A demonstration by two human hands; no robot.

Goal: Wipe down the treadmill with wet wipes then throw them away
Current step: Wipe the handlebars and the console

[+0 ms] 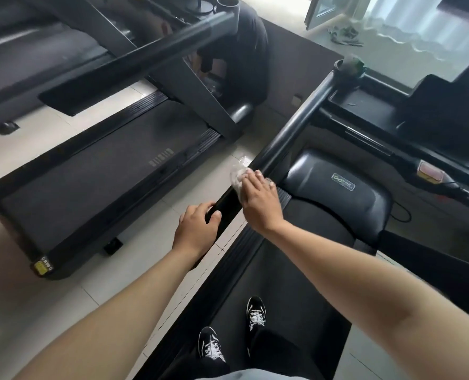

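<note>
I stand on the belt of a black treadmill (277, 283), my two black shoes visible below. Its left handrail (288, 133) runs from near my hands up toward the console. My right hand (258, 200) presses a white wet wipe (237, 175) onto the handrail, fingers wrapped over the bar. My left hand (197, 229) grips the near end of the same handrail, just below the right hand. Part of the wipe is hidden under my right palm.
A second black treadmill (104, 176) stands to the left across a strip of pale tiled floor (63, 311). The console and a red safety key (429, 171) lie ahead right. A cup holder (350, 67) tops the rail. A cloth (343, 34) lies near the window.
</note>
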